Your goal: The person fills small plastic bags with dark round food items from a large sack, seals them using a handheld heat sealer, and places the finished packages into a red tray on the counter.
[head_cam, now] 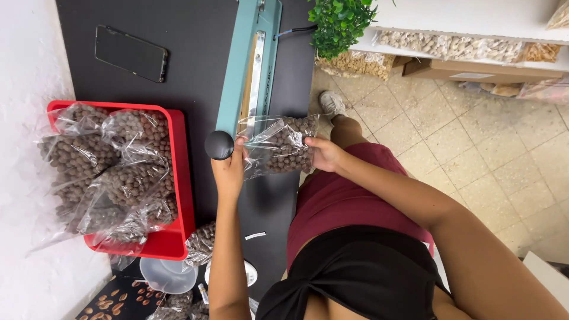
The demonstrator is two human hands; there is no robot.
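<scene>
L hand [230, 168]: fingers curled and pinching the near-left edge of a clear plastic bag of brown round nuts [283, 151], thumb on top of the film. R hand [323, 155]: fingers closed on the opp. edge of the same bag, gripping it from the side; fingertips partly hidden behind the film, so exact finger spread cannot be told. Bag held betw. both hands, its open top lying across the sealing strip of a teal heat sealer [252, 65], just beside the sealer's black round knob [219, 145], which sits touching or nearly touching the L hand. Sealer stands on a black tabletop [195, 41]. Left of it, well apart from the hands: a red tray [181, 195] heaped w/ more filled clear bags of the same brown nuts. A dark phone [131, 53] lies flat at the table's far-left part. Near edge of table: another filled bag, a clear plastic scoop or cup [166, 275], prob. a small white dish, view poor. Beyond the table: green potted plant [339, 22], white shelves w/ bagged nuts, tiled floor [474, 136].
</scene>
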